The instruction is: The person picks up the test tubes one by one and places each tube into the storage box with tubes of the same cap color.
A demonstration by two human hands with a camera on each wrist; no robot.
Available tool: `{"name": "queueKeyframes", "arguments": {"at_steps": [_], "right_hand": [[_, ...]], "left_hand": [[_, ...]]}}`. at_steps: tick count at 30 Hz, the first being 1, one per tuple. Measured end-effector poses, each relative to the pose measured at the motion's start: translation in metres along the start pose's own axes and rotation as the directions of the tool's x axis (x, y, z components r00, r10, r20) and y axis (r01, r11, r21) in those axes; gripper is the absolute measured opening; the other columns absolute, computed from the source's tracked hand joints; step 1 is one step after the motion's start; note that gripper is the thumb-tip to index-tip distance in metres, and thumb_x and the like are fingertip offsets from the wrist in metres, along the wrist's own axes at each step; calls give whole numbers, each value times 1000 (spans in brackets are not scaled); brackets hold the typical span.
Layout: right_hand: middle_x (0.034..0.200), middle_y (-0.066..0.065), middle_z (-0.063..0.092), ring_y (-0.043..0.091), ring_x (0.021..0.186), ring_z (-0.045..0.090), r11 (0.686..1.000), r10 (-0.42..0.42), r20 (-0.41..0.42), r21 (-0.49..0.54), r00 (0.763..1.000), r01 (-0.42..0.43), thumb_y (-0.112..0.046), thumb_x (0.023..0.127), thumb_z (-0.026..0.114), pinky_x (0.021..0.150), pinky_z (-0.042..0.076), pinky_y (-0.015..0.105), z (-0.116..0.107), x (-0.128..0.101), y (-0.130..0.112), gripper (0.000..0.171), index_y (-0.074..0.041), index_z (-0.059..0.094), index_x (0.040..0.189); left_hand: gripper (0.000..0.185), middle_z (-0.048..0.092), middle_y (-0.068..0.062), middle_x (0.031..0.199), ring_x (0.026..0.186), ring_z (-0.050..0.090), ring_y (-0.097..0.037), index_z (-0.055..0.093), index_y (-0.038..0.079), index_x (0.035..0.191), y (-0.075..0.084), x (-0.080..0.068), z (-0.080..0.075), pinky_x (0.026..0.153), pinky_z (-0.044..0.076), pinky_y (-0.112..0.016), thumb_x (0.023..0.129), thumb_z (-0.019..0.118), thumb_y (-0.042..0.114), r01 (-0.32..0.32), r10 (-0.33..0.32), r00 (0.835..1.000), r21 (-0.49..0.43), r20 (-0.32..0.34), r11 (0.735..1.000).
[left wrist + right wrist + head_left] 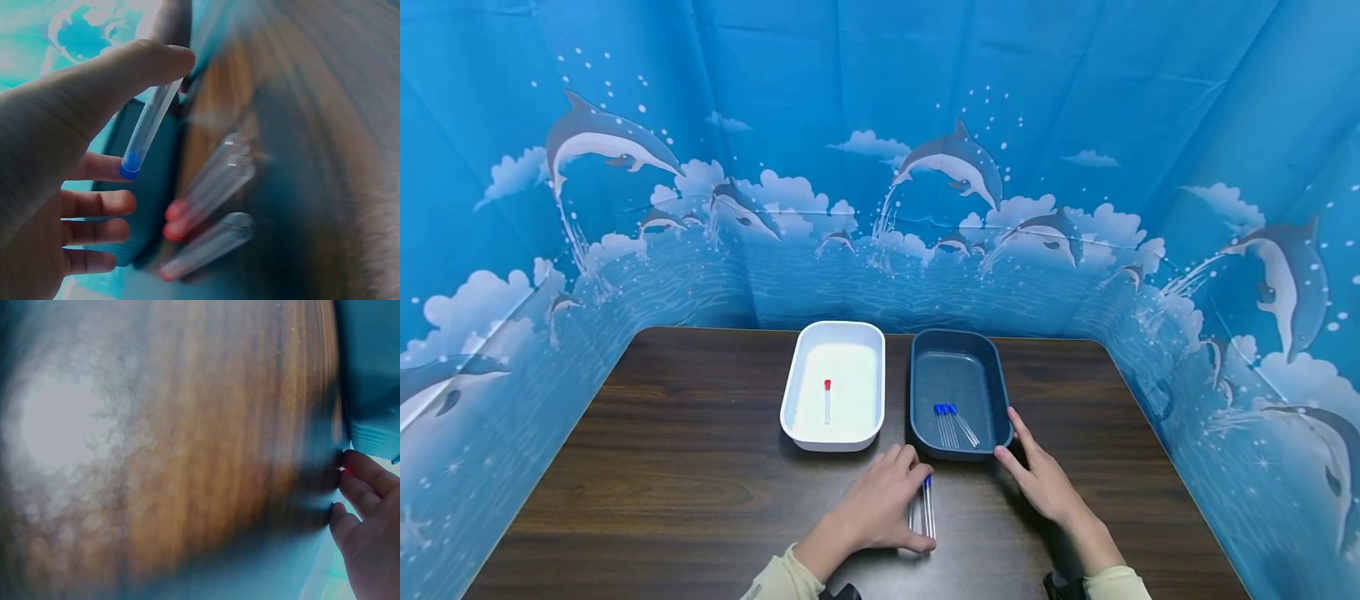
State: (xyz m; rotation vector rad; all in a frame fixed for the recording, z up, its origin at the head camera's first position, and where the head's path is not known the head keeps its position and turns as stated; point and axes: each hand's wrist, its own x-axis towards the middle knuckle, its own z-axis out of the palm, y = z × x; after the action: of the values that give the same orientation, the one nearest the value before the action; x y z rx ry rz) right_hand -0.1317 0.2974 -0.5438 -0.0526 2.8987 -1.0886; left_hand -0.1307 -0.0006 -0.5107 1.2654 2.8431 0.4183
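My left hand (pixel 880 504) is over the table in front of the two trays. Its thumb and index finger pinch a blue-capped test tube (pixel 147 130) end to end, index finger at the cap, in the left wrist view; the other fingers are free. Beside that hand, several clear test tubes with red caps (pixel 209 200) lie on the tabletop, mostly hidden by the hand in the head view. My right hand (pixel 1048 483) touches the front right corner of the dark blue tray (pixel 958 455) with its fingers extended. Inside that tray lie several blue-capped test tubes (pixel 946 427).
To the left of the dark tray stands a white tray (pixel 831 445) holding one red-capped test tube (pixel 827 402). Both stand toward the back of a dark wood table (pixel 662 467). A blue dolphin-print curtain (pixel 820 275) surrounds the table's back and sides.
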Motion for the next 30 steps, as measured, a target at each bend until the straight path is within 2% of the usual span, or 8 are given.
{"name": "queueKeyframes", "arguments": {"at_steps": [6,12,15,21,30], "right_hand": [[150,27,36,49,132,39,1000,-5,-9,-2,1000,5,-51,101,47,97,30,71,0,-1,-1,70,-40,6,157],[150,27,36,50,133,38,1000,4,-5,-1,1000,-4,-50,101,47,96,29,72,0,-1,-1,70,-39,7,157],[150,27,35,50,133,37,1000,12,1,-3,1000,-12,-50,101,47,97,29,72,0,0,-2,70,-40,6,157],[152,26,33,50,134,36,1000,30,19,0,999,-30,-52,101,45,97,28,72,0,1,-1,70,-42,4,156],[151,26,33,50,133,36,999,32,13,0,999,-32,-52,100,46,97,28,72,-1,1,-3,71,-40,5,157]], "left_hand": [[90,45,4,104,92,41,-13,62,14,126,1,-1,-15,78,40,-27,63,73,76,-13,14,999,25,-39,1000],[89,47,4,106,95,41,-13,62,13,127,-4,4,-31,81,42,-28,67,69,78,23,-23,1000,4,-11,1000],[90,48,3,107,94,41,-13,62,12,127,-8,7,-36,80,42,-27,67,66,79,23,-22,999,8,-34,1000],[92,49,2,109,93,41,-12,61,11,129,-16,16,-45,76,41,-26,68,63,81,23,-22,997,25,-68,999],[94,49,0,109,93,41,-14,60,10,131,-25,38,-55,76,41,-27,68,65,80,45,-41,997,55,-72,997]]}}
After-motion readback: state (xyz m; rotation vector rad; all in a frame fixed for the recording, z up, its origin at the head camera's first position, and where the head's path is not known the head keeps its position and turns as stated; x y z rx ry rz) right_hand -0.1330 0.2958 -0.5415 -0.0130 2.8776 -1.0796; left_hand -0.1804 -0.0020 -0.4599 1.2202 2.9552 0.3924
